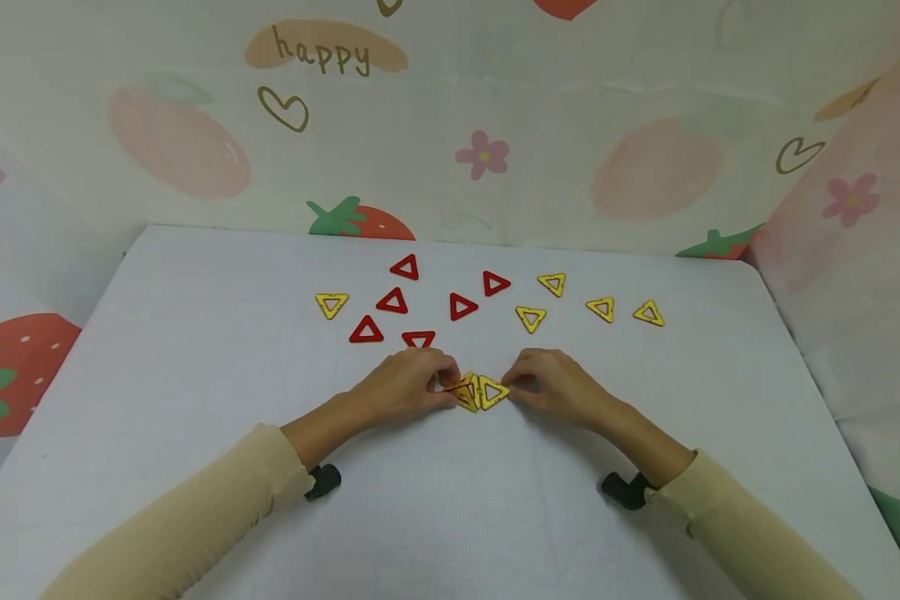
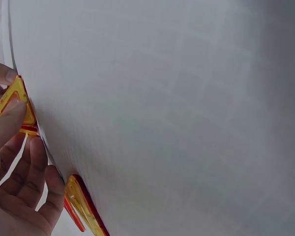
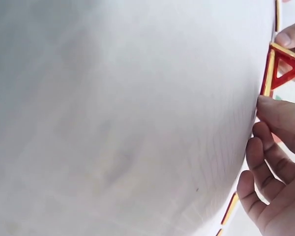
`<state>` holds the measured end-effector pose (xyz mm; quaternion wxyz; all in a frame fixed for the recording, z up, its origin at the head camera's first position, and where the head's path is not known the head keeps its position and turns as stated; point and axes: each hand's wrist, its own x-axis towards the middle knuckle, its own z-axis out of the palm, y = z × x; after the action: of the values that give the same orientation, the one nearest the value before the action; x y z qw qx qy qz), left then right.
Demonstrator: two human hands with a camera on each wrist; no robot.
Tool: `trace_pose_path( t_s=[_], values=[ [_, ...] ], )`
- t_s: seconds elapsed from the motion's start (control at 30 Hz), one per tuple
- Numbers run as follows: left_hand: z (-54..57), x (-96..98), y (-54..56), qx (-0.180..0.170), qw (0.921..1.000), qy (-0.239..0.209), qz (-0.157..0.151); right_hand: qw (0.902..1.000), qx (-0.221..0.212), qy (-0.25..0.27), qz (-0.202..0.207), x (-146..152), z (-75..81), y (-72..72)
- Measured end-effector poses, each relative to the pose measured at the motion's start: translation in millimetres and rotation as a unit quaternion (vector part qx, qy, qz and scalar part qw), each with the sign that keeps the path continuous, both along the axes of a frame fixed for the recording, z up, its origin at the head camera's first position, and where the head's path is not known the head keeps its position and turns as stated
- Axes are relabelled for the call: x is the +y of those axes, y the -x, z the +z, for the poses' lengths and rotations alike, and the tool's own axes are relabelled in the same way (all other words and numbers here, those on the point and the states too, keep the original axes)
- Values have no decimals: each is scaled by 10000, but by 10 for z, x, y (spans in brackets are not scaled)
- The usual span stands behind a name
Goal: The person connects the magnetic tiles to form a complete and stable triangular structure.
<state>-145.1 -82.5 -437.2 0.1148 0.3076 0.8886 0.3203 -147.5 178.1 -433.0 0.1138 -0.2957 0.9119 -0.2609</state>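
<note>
Head view. In the centre of the frame, yellow triangular tiles are brought together on the white surface (image 1: 450,508): a raised tile (image 1: 467,387) at left and a flat tile (image 1: 483,393) at right. The seam may part, it is judged, if the raised tile is tilted too sharply or the flat tile is tugged. The raised tile is pinched by the left hand (image 1: 408,385); the tip of the flat tile is pinched by the right hand (image 1: 558,385). Loose red tiles (image 1: 366,339) and yellow tiles (image 1: 531,311) are spread across the upper middle.

Left wrist view. At the left edge, the raised tile is clasped between thumb and fingertips, the lower fingers being loosely bent; a slackened pinch could let it drop.

Right wrist view. At the right edge, the thumb is set against the flat tile's end; sideways pressure could skew the join.
</note>
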Motion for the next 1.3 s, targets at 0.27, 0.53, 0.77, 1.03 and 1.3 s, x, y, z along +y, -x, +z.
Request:
trace_pose_path(
  t_s=[0.27, 0.53, 0.77, 1.03, 1.3],
  values=[
    [-20, 0, 4, 25, 10000, -45, -15, 9999, 1, -42, -160, -28, -24, -20],
    [-34, -1, 6, 29, 10000, -73, -7, 9998, 28, -2, -207, -37, -15, -31],
    [-28, 5, 7, 30, 10000, -48, 5, 9996, -25, 206, -178, -23, -8, -31],
    [-28, -1, 9, 48, 10000, -35, -7, 9985, -139, 529, -76, -5, 21, -20],
    [-22, -3, 2, 21, 10000, -71, -3, 9976, -234, 648, -89, -27, 66, -13]
  ],
)
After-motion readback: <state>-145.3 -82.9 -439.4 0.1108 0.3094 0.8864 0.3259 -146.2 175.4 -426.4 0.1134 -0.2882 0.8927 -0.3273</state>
